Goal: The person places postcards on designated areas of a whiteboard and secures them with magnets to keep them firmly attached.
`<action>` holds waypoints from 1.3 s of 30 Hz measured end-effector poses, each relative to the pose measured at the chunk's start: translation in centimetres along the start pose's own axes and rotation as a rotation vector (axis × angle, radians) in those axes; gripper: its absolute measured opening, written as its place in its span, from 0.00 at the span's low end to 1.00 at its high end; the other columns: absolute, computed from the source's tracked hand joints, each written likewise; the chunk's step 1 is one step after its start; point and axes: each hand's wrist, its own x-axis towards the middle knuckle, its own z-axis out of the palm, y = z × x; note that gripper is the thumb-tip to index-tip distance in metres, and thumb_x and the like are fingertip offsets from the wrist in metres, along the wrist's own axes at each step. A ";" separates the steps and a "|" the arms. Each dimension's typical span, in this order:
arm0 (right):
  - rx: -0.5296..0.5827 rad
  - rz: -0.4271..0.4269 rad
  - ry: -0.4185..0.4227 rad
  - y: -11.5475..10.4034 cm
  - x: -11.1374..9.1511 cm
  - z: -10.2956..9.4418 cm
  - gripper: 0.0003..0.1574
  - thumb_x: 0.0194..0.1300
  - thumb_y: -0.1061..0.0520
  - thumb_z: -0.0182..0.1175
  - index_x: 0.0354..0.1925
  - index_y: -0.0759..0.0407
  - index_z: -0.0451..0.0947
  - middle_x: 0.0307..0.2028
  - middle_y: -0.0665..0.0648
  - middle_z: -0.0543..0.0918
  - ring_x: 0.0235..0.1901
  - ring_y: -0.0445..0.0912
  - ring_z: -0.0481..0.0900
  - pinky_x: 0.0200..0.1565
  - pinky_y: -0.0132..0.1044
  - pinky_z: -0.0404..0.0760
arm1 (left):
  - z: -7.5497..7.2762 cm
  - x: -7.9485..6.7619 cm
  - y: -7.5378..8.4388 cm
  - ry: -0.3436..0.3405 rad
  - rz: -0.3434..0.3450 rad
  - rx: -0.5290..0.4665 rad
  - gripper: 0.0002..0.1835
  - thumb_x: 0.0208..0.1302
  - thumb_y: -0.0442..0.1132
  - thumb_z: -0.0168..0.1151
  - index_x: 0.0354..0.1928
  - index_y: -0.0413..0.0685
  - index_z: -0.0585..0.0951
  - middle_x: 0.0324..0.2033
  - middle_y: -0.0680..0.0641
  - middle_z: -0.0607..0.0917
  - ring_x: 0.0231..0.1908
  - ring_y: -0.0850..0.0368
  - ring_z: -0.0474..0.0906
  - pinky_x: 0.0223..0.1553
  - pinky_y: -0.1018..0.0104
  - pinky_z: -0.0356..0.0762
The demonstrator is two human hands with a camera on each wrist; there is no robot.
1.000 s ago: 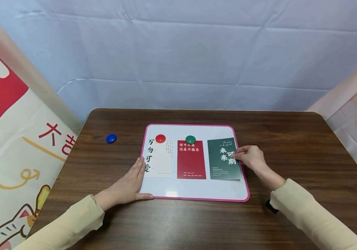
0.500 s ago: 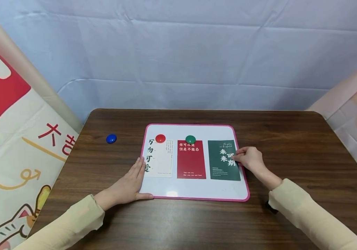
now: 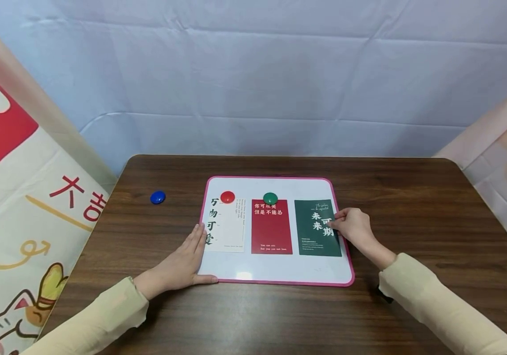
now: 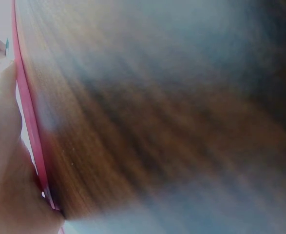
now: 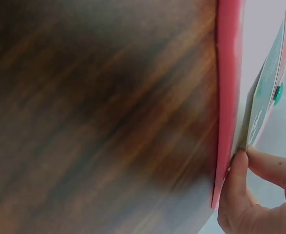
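Note:
A whiteboard [image 3: 275, 270] with a pink frame lies on the table, bearing three cards in a row. My right hand [image 3: 354, 228] pinches the right edge of the dark green card [image 3: 313, 239] between thumb and fingers; the right wrist view shows that edge between the fingertips. My left hand [image 3: 178, 264] rests on the board's left edge with fingers straight and thumb spread along the near corner. A red round magnet [image 3: 228, 197] sits at the top of the white card [image 3: 232, 231], and a green round magnet [image 3: 270, 198] at the top of the red card [image 3: 271, 231].
A blue round magnet [image 3: 158, 197] lies on the dark wooden table [image 3: 275, 320], left of the board. Behind the table hangs a pale cloth [image 3: 253, 88]. Printed cloths with cartoon drawings stand at the left and right sides. A small black object [image 3: 384, 296] shows under the right sleeve.
The green card has turned slightly and now lies straighter, its lower edge closer to the board. My right hand shifted a little to the left with it. My left hand stayed still.

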 end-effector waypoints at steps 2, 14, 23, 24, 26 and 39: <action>-0.010 -0.013 0.004 -0.1 -0.1 0.0 0.16 0.53 0.61 0.65 0.36 0.74 0.76 0.26 0.64 0.81 0.19 0.40 0.75 0.21 0.31 0.77 | 0.0 0.0 0.0 -0.001 -0.001 0.000 0.62 0.48 0.78 0.40 0.68 0.30 0.45 0.69 0.34 0.39 0.68 0.42 0.34 0.65 0.54 0.48; -0.043 -0.039 0.006 -0.1 -0.3 -0.1 0.16 0.53 0.60 0.65 0.34 0.74 0.77 0.26 0.65 0.81 0.18 0.42 0.74 0.20 0.31 0.74 | 0.0 0.0 0.0 -0.001 0.001 -0.011 0.62 0.49 0.78 0.41 0.67 0.29 0.45 0.69 0.33 0.39 0.68 0.41 0.35 0.65 0.54 0.48; -0.047 -0.068 0.015 0.0 -0.3 -0.1 0.15 0.52 0.61 0.65 0.34 0.74 0.77 0.25 0.64 0.81 0.18 0.42 0.74 0.19 0.32 0.74 | -0.3 -0.1 0.1 0.001 0.005 -0.002 0.61 0.49 0.77 0.41 0.67 0.28 0.45 0.68 0.33 0.40 0.68 0.41 0.36 0.65 0.53 0.49; -0.049 -0.072 0.017 0.0 -0.3 -0.1 0.15 0.52 0.61 0.65 0.33 0.74 0.77 0.24 0.64 0.81 0.18 0.42 0.74 0.19 0.32 0.74 | -0.3 -0.1 0.1 0.000 0.004 -0.003 0.61 0.49 0.77 0.42 0.67 0.28 0.45 0.68 0.33 0.40 0.68 0.41 0.36 0.65 0.53 0.49; -0.056 -0.079 0.022 0.1 -0.4 -0.1 0.15 0.52 0.60 0.65 0.32 0.74 0.77 0.24 0.64 0.80 0.18 0.43 0.74 0.19 0.32 0.73 | -0.4 -0.1 0.2 -0.001 0.003 -0.001 0.61 0.50 0.77 0.42 0.67 0.29 0.45 0.68 0.33 0.40 0.68 0.41 0.36 0.65 0.54 0.49; -0.080 -0.147 0.064 0.3 -0.4 0.1 0.14 0.51 0.61 0.66 0.31 0.73 0.78 0.22 0.64 0.81 0.17 0.44 0.74 0.17 0.32 0.72 | -0.3 -0.1 0.1 0.000 0.002 -0.002 0.61 0.50 0.76 0.43 0.67 0.29 0.45 0.68 0.33 0.40 0.68 0.41 0.36 0.65 0.53 0.49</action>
